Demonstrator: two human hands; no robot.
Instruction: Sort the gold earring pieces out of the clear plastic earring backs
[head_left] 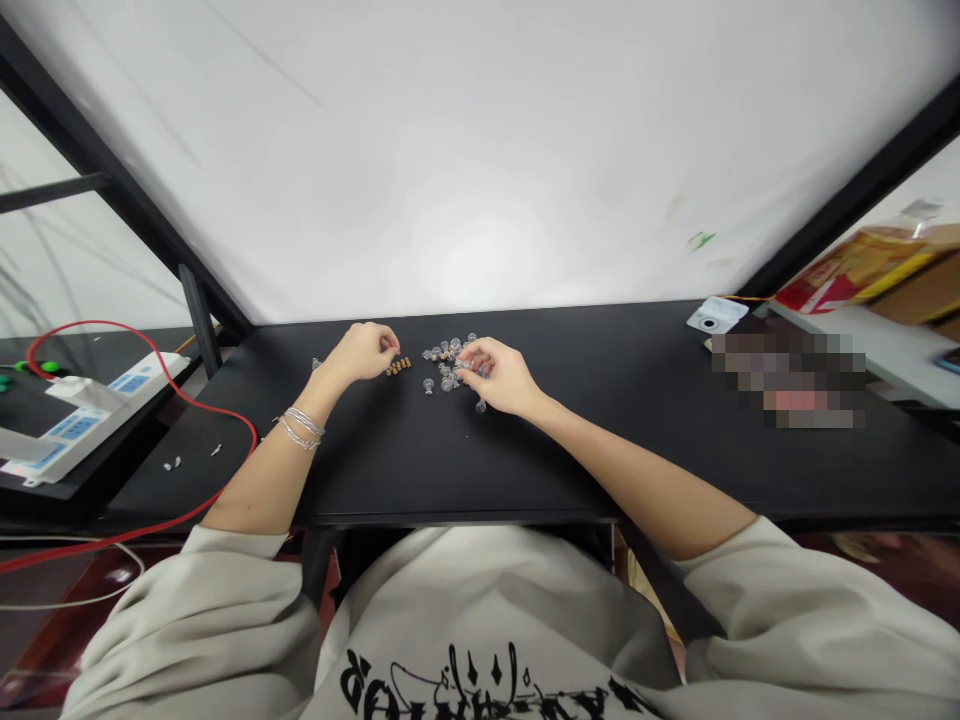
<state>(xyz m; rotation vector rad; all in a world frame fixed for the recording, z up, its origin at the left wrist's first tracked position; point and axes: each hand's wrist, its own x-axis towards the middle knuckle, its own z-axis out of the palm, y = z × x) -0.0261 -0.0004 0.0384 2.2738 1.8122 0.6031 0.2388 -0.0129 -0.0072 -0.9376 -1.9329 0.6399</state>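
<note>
On the black tabletop [540,470], my left hand [364,352] and my right hand [499,375] work close together. Just right of my left fingertips lies a short row of small brown beads [398,366]. A loose cluster of small clear plastic pieces [448,365] spreads between my hands. My right fingertips reach into its edge. Both hands have their fingers drawn together, and anything between them is too small to make out. Thin silver bracelets [301,428] circle my left wrist.
A white power strip [90,415] sits on a lower surface at left, with a red cable [169,375] looping past the table. Several small white bits [172,463] lie near the left end. A white device [716,315] and a blurred patch [787,380] are at right.
</note>
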